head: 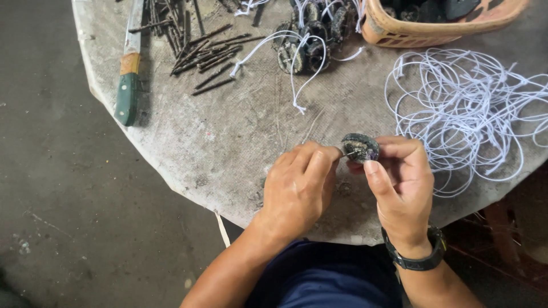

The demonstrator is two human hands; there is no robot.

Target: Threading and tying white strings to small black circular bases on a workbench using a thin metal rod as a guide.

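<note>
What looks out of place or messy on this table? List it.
The white cord lies in a loose tangle at the right, reaching the table edge. A green-handled knife lies near the left rim. Dark crumbs lie below the left hand. Nothing looks damaged.

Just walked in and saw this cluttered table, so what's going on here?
A person sits at a round table. The right hand holds a small dark round piece, and the left hand pokes a thin pin into it. White cord lies loose to the right; dark sticks, a green-handled knife and an orange basket lie farther back.
</note>
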